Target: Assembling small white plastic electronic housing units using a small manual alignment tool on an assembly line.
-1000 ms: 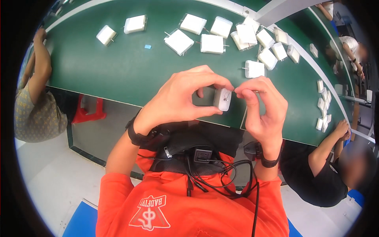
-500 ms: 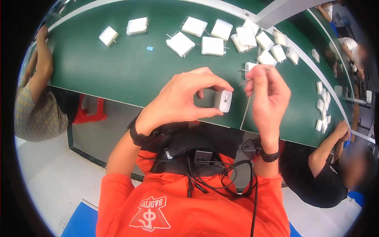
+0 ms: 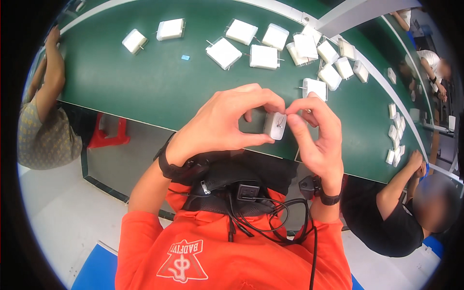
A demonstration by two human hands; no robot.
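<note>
My left hand (image 3: 227,116) holds a small white block (image 3: 273,127) by its top and bottom edges, between fingers and thumb, above the front edge of the green table. Thin dark wire shows on the block's right-hand end, bent across it. Beside that end is my right hand (image 3: 316,130), its thumb and forefinger tips pinched together close to the block's upper corner. What they pinch is too small to make out. Just beyond my right hand lies another white block (image 3: 314,89) with a thin metal lead sticking out on its left.
Several similar white blocks (image 3: 263,57) with leads lie across the far table, piled closer together at the right (image 3: 305,47). A blue scrap (image 3: 185,57) lies left of them. People sit at both sides; a red stool (image 3: 108,133) stands left. Black cables (image 3: 280,208) hang at my waist.
My right hand has moved left and slightly down to the block's end, uncovering the white block behind it. A thin pin-like thing seen at its fingers before is no longer distinct. My left hand keeps its hold.
</note>
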